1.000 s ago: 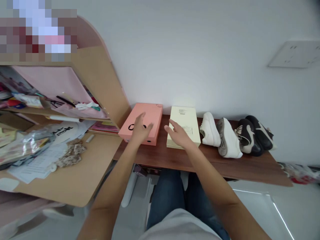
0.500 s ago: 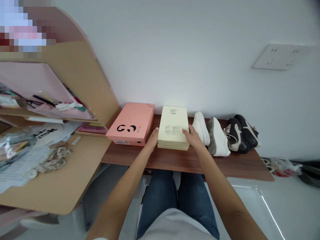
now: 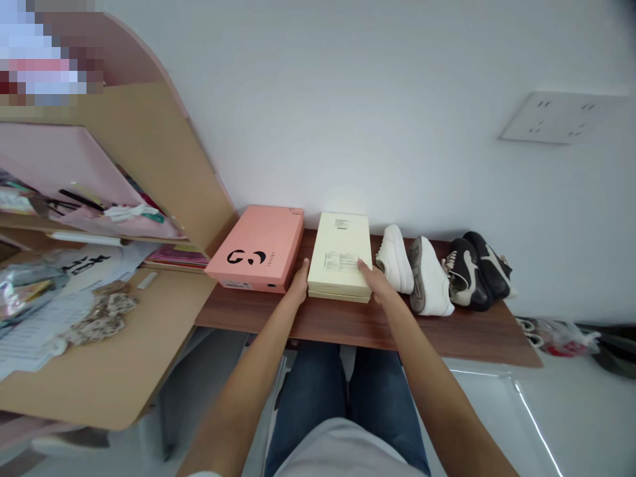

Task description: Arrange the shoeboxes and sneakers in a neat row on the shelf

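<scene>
A cream shoebox (image 3: 340, 245) with printed labels on its lid lies flat on the brown wooden bench top (image 3: 348, 324). My left hand (image 3: 299, 283) is against its left side, the fingers mostly hidden between it and a pink shoebox (image 3: 258, 238). At the right side, my right hand (image 3: 376, 281) grips the cream box, thumb over the lid edge and fingers down out of sight. Beside that hand stand two white shoes (image 3: 397, 262), the second one (image 3: 432, 281) lying on its side with its grey sole showing.
Black-and-white sneakers (image 3: 477, 271) sit farther right on the bench. To the left is a desk (image 3: 169, 318) with papers, a scrunched patterned cloth (image 3: 106, 311) and a shelf unit. A wall socket plate (image 3: 561, 118) is up right; plastic-bagged items (image 3: 566, 336) lie beyond the bench.
My right hand has settled lower along the cream shoebox's right side, its thumb nearer the lid edge. The view has shifted slightly; the boxes and shoes keep their places.
</scene>
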Action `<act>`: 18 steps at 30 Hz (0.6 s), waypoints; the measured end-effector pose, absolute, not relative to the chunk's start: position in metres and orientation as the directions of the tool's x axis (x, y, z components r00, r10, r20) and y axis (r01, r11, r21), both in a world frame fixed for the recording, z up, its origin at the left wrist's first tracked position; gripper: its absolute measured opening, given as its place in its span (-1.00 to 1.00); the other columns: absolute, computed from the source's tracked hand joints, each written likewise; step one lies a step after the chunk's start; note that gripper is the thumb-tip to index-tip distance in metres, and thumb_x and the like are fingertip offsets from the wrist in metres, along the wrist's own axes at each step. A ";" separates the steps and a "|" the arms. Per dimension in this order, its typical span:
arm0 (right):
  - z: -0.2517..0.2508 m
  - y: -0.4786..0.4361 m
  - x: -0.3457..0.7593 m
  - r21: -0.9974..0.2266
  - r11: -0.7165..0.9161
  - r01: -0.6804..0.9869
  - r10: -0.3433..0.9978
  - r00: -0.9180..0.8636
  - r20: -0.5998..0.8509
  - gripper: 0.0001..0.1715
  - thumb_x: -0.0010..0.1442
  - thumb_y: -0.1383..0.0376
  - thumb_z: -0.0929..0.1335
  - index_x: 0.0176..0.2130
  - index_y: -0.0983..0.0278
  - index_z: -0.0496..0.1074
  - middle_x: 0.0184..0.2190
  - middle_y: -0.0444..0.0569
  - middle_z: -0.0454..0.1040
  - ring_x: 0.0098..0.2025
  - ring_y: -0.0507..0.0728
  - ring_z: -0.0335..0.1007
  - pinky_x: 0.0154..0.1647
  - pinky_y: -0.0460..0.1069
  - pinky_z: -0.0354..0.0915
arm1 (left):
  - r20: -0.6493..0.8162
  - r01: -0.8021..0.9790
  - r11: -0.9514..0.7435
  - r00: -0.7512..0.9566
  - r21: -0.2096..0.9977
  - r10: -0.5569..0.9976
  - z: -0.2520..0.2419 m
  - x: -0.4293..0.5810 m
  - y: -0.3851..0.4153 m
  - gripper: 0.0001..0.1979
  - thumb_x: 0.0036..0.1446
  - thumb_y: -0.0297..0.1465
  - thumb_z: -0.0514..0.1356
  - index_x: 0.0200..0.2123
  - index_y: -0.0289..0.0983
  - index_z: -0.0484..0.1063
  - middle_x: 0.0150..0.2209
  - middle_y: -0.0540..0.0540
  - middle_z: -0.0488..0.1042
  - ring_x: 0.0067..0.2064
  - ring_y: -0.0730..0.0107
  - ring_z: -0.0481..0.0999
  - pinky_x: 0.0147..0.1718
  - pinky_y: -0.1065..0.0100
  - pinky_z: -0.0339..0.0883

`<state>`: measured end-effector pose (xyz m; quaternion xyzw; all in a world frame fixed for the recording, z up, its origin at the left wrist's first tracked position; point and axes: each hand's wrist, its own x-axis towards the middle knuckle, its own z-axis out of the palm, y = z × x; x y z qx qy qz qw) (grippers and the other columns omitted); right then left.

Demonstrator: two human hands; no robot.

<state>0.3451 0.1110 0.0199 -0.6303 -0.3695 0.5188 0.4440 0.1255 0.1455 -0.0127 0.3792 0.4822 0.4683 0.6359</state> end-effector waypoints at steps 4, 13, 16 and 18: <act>0.022 0.109 0.345 -0.949 -0.313 0.042 0.934 0.197 -0.300 -0.42 0.24 -0.06 0.36 0.03 0.32 0.46 0.08 0.16 0.54 0.08 0.22 0.51 0.16 0.09 0.38 | -0.318 -0.247 0.322 0.057 0.914 0.946 -0.011 0.129 0.144 -0.34 0.24 0.11 0.05 -0.03 -0.35 0.58 -0.07 -0.28 0.63 0.13 0.04 0.53 0.21 0.14 0.26; 0.016 0.102 0.356 -0.975 -0.221 0.037 0.967 0.140 -0.214 -0.20 0.20 -0.17 0.35 0.20 0.29 0.37 0.18 0.15 0.46 0.16 0.27 0.46 0.19 0.17 0.39 | -0.266 -0.217 0.281 0.097 0.935 0.959 0.021 0.126 0.135 -0.34 0.23 0.09 0.11 0.12 -0.30 0.50 0.19 -0.25 0.47 0.30 0.05 0.34 0.26 0.14 0.20; 0.015 0.097 0.354 -0.979 -0.200 -0.033 0.977 0.065 -0.202 -0.13 0.24 -0.23 0.28 0.28 0.26 0.28 0.24 0.12 0.40 0.21 0.26 0.41 0.19 0.15 0.39 | -0.213 -0.251 0.208 0.008 0.945 0.977 0.038 0.121 0.129 -0.41 0.24 -0.05 0.19 0.26 -0.17 0.36 0.33 -0.12 0.29 0.37 0.14 0.23 0.28 0.19 0.17; 0.014 0.094 0.349 -0.985 -0.167 -0.052 0.984 0.060 -0.170 -0.05 0.23 -0.25 0.26 0.36 0.23 0.14 0.34 0.09 0.26 0.30 0.23 0.30 0.26 0.14 0.32 | -0.219 -0.316 0.221 0.044 0.923 0.975 0.052 0.118 0.124 -0.39 0.26 -0.10 0.19 0.32 -0.12 0.27 0.33 -0.11 0.29 0.33 0.11 0.30 0.23 0.16 0.27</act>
